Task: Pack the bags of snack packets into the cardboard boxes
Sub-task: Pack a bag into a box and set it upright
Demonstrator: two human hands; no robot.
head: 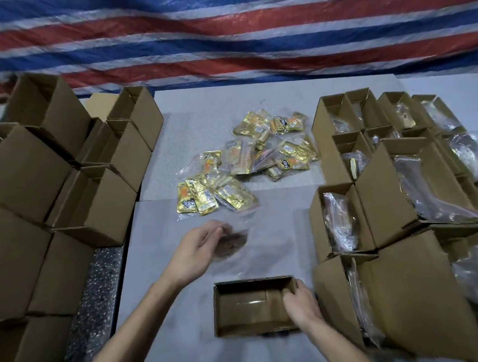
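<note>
On the grey bench (189,346), near its front edge, an open box (254,306) stands empty with its mouth up. At its right wall the right hand (300,303) has its fingers curled over the rim, a grip that holds the box. Beyond the box, the left hand (200,247) pinches a clear bag (233,239) with brown contents; the bag is blurred, so the exact grip of the fingers cannot be told, though they curl round its left edge. Farther back, mid-bench, clear bags of gold packets (247,159) lie in a loose heap, apart from both hands. To the right, filled boxes (394,195) stand packed close together, clear bags showing in their open tops. To the left, empty boxes (42,185) are stacked up, some tilted. Behind the bench hangs a tarp (217,28) striped red, white and blue.
</note>
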